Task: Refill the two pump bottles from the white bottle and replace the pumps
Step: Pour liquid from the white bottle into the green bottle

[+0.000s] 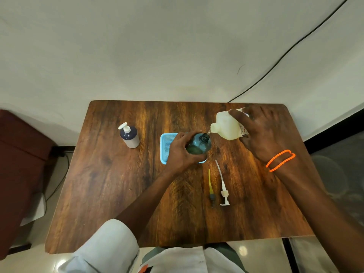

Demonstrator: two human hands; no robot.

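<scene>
**Hands tilt white bottle over open teal bottle**

Right hand (262, 133) is wrapped around the white bottle (226, 126), which is tipped with its spout just above the teal bottle (199, 144). That uncapped bottle is gripped by the left hand (182, 150) over a blue basket (165, 146) on the worktop (110, 194). A capped dark pump bottle (129, 135) stands well apart. Two removed pumps, one white (223, 189) and one yellow-tubed (210, 187), lie nearer the person.

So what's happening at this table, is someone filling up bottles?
Yes. The right hand tips a white bottle so its mouth meets the open neck of a teal bottle, which the left hand steadies over a blue basket. Two pumps lie loose on the table. A dark bottle stands at the left with a pump on it.
</scene>
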